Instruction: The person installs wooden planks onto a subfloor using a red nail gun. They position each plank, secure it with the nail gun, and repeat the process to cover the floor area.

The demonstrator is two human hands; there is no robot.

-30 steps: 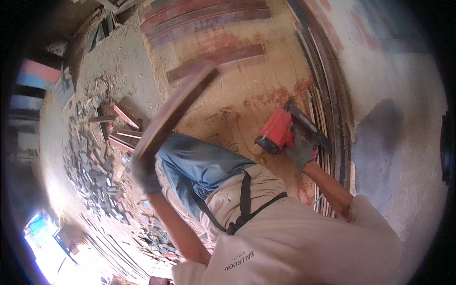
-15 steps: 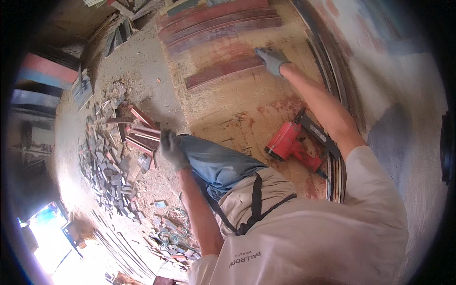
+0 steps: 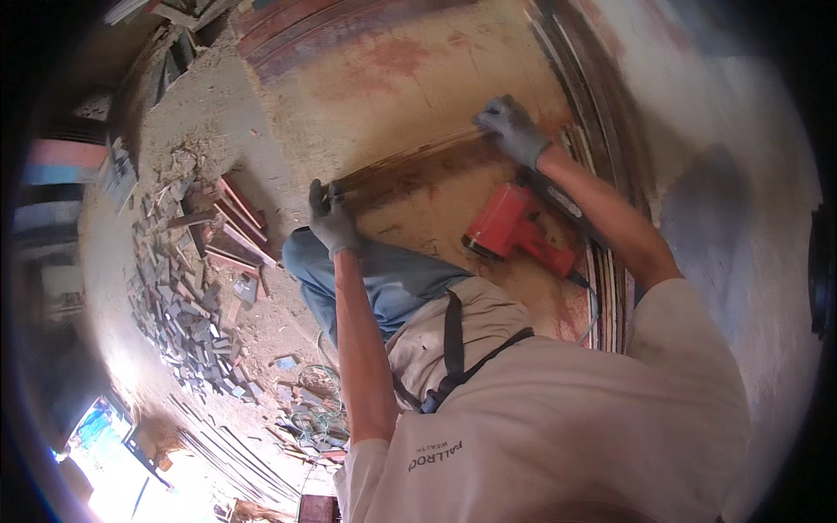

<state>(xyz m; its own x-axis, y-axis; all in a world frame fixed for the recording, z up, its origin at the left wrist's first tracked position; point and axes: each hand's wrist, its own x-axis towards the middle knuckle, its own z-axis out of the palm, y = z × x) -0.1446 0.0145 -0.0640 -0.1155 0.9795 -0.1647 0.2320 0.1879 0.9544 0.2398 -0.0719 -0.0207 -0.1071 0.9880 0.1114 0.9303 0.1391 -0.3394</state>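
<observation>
A long brown wooden board (image 3: pixel 414 174) lies crosswise over the plywood sheet, one end at each of my hands. My left hand (image 3: pixel 331 218), in a grey glove, grips its left end with the fingers partly curled round it. Gloved in grey too, my right hand (image 3: pixel 514 131) is closed on the right end. The board seems tipped up on edge; whether it touches the sheet I cannot tell. A red nail gun (image 3: pixel 514 222) rests on the plywood just below the board, beside my right forearm, which hides part of its black magazine.
More reddish boards (image 3: pixel 340 30) lie along the far part of the plywood sheet (image 3: pixel 392 96). Stacked long strips (image 3: pixel 602 148) line its right edge by the wall. On the left floor are loose red wood strips (image 3: pixel 240 213) and a heap of small offcuts (image 3: pixel 187 305).
My left hand has left the wood strips on the floor and moved right to the board's left end. The board has come nearer and turned from its reddish face to a brown one.
</observation>
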